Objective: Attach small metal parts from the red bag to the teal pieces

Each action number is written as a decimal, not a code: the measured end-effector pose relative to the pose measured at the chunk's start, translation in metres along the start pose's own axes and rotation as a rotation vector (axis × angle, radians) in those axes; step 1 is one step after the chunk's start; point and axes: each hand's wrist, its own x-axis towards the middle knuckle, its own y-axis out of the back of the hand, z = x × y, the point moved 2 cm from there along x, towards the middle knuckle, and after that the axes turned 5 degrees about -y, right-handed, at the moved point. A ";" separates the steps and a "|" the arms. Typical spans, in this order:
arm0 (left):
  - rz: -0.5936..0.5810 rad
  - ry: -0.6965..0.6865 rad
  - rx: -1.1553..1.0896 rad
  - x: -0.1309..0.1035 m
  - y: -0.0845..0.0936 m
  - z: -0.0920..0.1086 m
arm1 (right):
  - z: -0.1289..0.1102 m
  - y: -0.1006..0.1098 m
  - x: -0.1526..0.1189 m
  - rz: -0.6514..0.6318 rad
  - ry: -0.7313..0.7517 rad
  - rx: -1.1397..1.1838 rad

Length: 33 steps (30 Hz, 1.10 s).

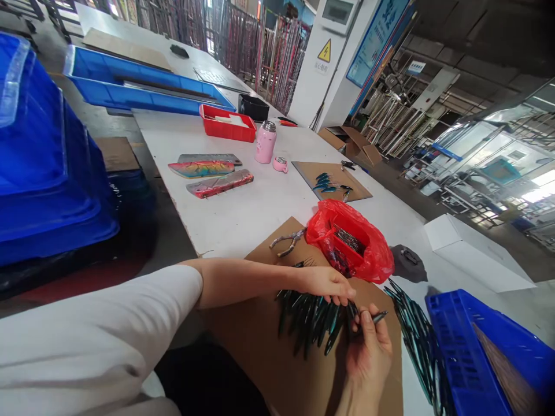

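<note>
My right hand (pixel 368 346) is closed, thumb and fingers pinching a slender dark piece (pixel 380 316) with a pointed tip, like a fishing lure body. Just above it, my left hand (pixel 332 283) reaches across with its fingers bent and pressed together; what they grip is hidden. Beneath the left hand, a row of similar glossy black-and-teal slender pieces (pixel 310 323) lies on a brown cardboard sheet (pixel 243 329). Behind the left forearm lie pliers (pixel 288 240) with dark handles. Beyond the hands sits a red plastic bag (pixel 377 248) around a red box of small metal parts (pixel 347 238).
More slender pieces (pixel 418 341) are heaped at right beside a blue crate (pixel 459 346). A white box (pixel 477 251) stands behind. Farther back are a pink bottle (pixel 265 143), a red tray (pixel 228 130) and a board (pixel 358 188) with teal pieces. Stacked blue bins (pixel 52 150) rise at left.
</note>
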 end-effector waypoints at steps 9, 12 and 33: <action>-0.051 0.010 0.059 -0.003 -0.001 0.001 | 0.007 -0.011 -0.005 0.027 0.006 -0.120; -0.067 0.037 0.165 -0.005 -0.002 0.001 | 0.009 -0.016 -0.011 0.035 -0.002 -0.138; 0.278 -0.235 -0.433 -0.011 -0.003 0.018 | 0.017 -0.020 -0.021 -0.106 0.164 -0.681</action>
